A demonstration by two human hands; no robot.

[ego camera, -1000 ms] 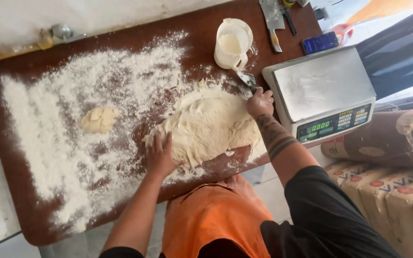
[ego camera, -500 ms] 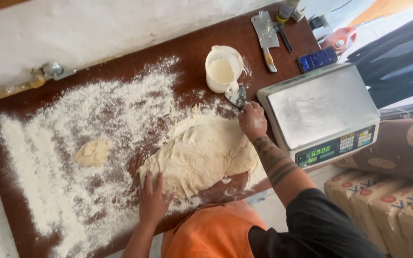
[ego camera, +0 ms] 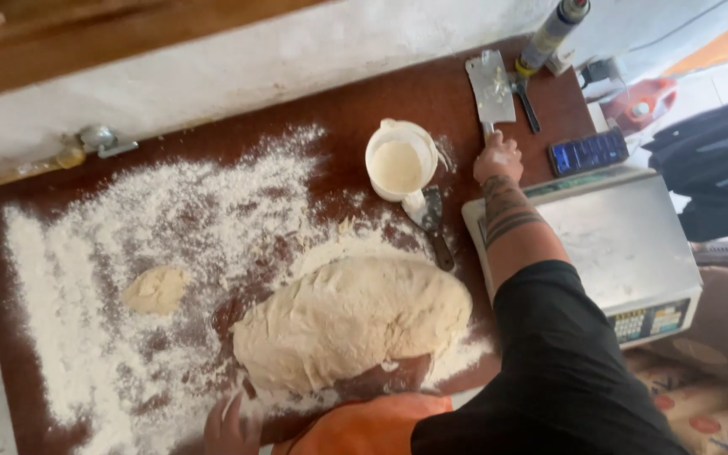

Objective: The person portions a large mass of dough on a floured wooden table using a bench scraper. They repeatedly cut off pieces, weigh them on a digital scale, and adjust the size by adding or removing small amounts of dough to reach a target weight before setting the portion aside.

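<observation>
**Dough on a floured board, one hand at the cleaver**

A large, soft, lumpy dough mass [ego camera: 351, 324] lies on the brown board [ego camera: 297, 109], loose white flour around it. At its 9 o'clock sits a small dough piece [ego camera: 156, 290]; at 12, a white plastic jug [ego camera: 399, 162] and a scraper [ego camera: 431, 223]; at 3, a steel-topped scale [ego camera: 625, 244]. The right hand [ego camera: 497, 157] closes its fingers on the handle of the cleaver [ego camera: 490, 87]. The left hand [ego camera: 231, 425] rests on the board edge at 7 o'clock, fingers together.

The right hand [ego camera: 497, 157] reaches far forward, fingers curled, while the left hand [ego camera: 231, 425] rests low, fingers spread.
</observation>
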